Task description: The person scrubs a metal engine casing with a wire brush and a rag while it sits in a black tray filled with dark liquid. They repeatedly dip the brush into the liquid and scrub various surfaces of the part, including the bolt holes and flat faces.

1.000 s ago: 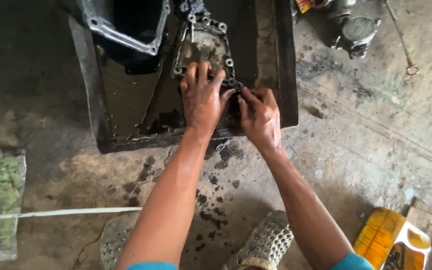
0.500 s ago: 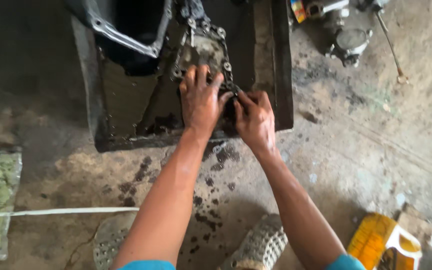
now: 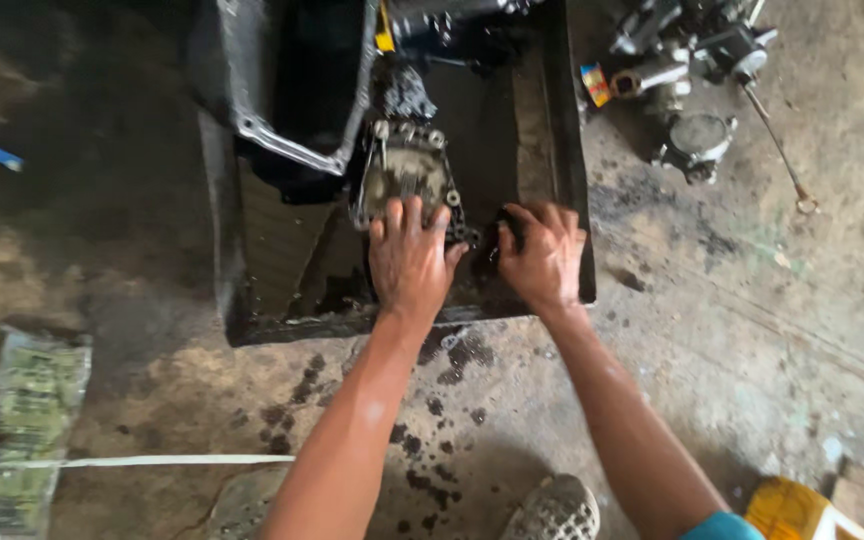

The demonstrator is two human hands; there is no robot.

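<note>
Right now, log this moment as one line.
left hand: flat on metal cover | right hand: beside it, in oily tray | spare parts: on floor

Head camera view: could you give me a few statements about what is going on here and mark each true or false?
1. Both hands are inside a dark oily tray. True.
2. The left hand rests on a greasy metal cover with bolts round its rim. True.
3. The right hand holds a hammer. False: no tool shows in it; its fingers press down in the tray beside the cover.
4. The tray sits on a clean workbench. False: it sits on a stained concrete floor.
5. Loose engine parts lie right of the tray. True.
</note>
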